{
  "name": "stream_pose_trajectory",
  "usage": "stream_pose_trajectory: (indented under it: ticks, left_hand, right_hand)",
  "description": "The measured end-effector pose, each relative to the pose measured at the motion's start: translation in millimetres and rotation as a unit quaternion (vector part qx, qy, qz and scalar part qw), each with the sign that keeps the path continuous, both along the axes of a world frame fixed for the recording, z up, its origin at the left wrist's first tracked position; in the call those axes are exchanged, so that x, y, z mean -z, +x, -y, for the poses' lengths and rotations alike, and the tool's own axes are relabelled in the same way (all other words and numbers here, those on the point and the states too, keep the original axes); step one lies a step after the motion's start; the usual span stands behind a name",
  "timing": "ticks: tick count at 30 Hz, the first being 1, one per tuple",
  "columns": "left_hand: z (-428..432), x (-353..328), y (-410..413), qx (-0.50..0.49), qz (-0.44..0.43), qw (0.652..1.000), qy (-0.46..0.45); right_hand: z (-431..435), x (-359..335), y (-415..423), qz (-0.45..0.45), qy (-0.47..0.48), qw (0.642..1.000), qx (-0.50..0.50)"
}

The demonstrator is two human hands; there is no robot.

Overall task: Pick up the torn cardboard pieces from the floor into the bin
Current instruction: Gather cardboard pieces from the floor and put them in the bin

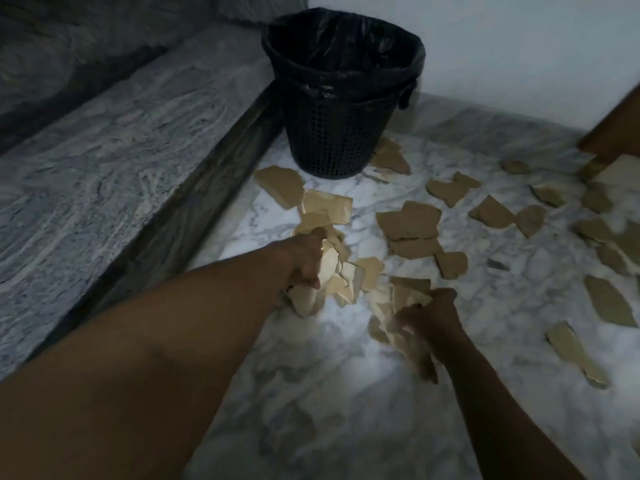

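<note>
— Left hand [304,261], nearest us: is it gripping anything?
— Yes, its fingers curl round a bundle of torn cardboard pieces [334,275].
— Where?
— Over the marble floor [311,393], in front of the black lined bin [336,133]. More pieces lie scattered in front of the bin and to its right.
— Right hand [433,317]?
— Blurred, clutching a few pieces, nearer us than the bin.

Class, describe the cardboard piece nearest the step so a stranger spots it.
Find the black mesh bin by the wall. Left of its base, beside the stone step, lies a flat cardboard piece. It is darker than the pale pieces beside it.
</note>
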State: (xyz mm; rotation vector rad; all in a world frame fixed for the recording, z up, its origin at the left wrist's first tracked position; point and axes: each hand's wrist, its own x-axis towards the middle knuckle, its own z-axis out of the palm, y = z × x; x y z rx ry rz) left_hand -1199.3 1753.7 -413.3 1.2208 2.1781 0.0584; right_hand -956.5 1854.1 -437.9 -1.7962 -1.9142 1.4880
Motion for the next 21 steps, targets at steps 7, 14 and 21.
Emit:
stream_pose_trajectory:
  ticks: [7, 14, 21]
  left_hand:
    - [20.5, 26.0, 10.7, -0.054, 0.051, 0.997, -0.024]
    - [24.0, 6.0, 37.8, -0.079, 0.02, 0.995, -0.059]
    - [19.3, 22.0, 27.6, -0.063, 0.059, 0.994, -0.069]
  right_hand:
    - [-6.4, -48.6, -9.6, 0.048, 0.006, 0.994, -0.101]
    - [-25.5, -86.1, -66.3, 0.347, 0.079, 0.857, -0.372]
    - [-39.5, -39.6, -105.8, 0.288, 0.119, 0.799, -0.515]
